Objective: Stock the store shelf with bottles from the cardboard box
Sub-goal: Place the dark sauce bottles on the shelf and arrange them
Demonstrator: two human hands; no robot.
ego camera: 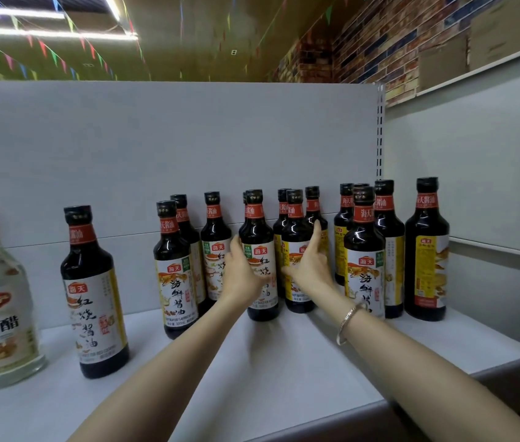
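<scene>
On the white metal store shelf (284, 371), two dark glass soy sauce bottles are being grasped and aligned: the red-braise bottle (260, 250) by the left hand (242, 272), the neighbouring bottle (297, 237) by the right hand (311, 266). Release and a reach to the box are probably being called for next. The cardboard box is out of view; the rear bottles are being partly hidden.

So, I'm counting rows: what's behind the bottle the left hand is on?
Behind that bottle under the left hand, only a sliver of another cap shows. Its body is covered, and so is anything further back.
</scene>
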